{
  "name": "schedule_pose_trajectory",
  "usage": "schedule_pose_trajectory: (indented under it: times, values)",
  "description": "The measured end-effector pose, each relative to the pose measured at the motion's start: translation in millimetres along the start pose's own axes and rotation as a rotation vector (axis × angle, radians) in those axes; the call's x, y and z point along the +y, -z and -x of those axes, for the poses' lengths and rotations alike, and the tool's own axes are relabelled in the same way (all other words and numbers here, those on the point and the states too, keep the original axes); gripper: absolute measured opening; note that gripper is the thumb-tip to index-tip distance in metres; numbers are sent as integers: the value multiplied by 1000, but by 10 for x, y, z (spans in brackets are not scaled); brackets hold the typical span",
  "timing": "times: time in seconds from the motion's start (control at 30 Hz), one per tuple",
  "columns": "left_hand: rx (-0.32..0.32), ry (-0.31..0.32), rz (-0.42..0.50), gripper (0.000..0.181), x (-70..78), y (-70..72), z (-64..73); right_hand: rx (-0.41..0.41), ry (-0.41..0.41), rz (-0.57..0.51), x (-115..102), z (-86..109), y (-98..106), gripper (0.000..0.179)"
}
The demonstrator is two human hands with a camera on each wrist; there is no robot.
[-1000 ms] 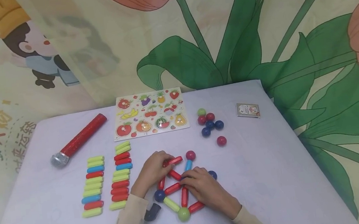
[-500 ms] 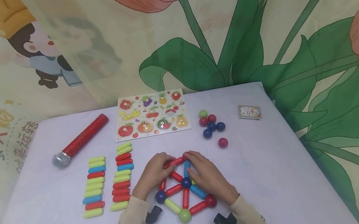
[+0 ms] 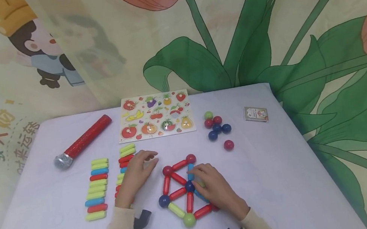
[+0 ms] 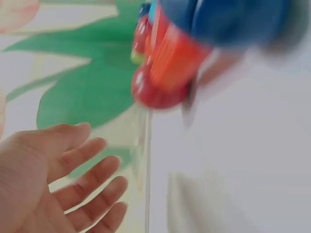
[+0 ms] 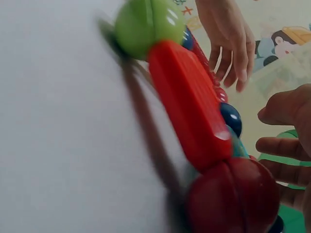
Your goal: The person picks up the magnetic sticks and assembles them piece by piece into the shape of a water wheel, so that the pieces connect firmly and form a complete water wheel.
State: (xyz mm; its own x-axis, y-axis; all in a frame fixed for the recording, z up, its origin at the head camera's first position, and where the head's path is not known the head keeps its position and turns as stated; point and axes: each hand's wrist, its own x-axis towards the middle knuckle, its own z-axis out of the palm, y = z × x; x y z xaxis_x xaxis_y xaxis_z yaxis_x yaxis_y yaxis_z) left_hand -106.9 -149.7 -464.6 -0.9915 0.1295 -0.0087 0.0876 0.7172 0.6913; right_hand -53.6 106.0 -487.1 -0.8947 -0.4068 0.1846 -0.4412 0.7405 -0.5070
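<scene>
A frame of magnetic rods and balls lies on the table, with a blue ball [image 3: 189, 186] at its middle. Around it are two red balls at the top, one being the upper red ball [image 3: 191, 159], a left blue ball [image 3: 164, 201] and a green ball [image 3: 189, 220] at the front. A red rod [image 3: 179, 165] joins the two top balls. My left hand [image 3: 137, 176], fingers apart and holding nothing, hovers over the right-hand column of loose rods. My right hand [image 3: 218, 188] is over the frame's right side, covering part of it; its fingers look loose in the right wrist view.
Loose rods [image 3: 94, 195] lie in two columns at the left. Behind are a red toy microphone [image 3: 86, 139] and a fruit puzzle board [image 3: 155, 115]. Several loose balls [image 3: 217, 128] and a small card box [image 3: 256, 113] sit at the back right.
My left hand has let go of the red rod and moved left to the loose rods. My right hand went up to the top red ball, then came back down slightly.
</scene>
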Motion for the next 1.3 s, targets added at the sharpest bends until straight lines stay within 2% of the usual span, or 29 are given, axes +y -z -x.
schedule_pose_trajectory:
  times: [0.13,0.23,0.3,0.47,0.5,0.57,0.73,0.83,0.97,1.03,1.1,1.17,1.23,1.3]
  values:
    - [72,36,-29,36,-164,251,-47,24,61,-22,-22,60,-13,33]
    - [109,72,-34,42,-310,430,-183,34,71,-34,-36,79,-22,33]
    - [120,124,14,44,-417,511,-293,27,70,-54,-39,91,-32,33]
    - [65,332,162,46,-622,570,-445,5,73,-94,-37,135,-63,32]
    - [46,360,180,47,-646,566,-454,8,72,-94,-33,144,-69,32]
    - [26,378,188,46,-683,550,-467,17,67,-95,-21,160,-77,31]
    - [57,333,155,41,-707,495,-499,41,68,-94,14,168,-87,30]
    - [78,336,136,37,-714,481,-521,40,70,-97,15,160,-88,30]
    - [110,339,111,34,-688,493,-503,11,80,-65,-19,147,-97,31]
    - [144,330,110,34,-625,510,-466,-12,101,-17,-39,145,-114,33]
    - [178,291,122,33,-509,502,-415,-25,123,31,-60,143,-131,35]
    - [179,213,156,33,-349,434,-364,-19,134,72,-71,140,-155,36]
    - [140,117,200,33,-180,291,-310,3,131,84,-77,133,-178,36]
    - [64,53,248,32,-44,103,-251,23,125,72,-81,117,-202,34]
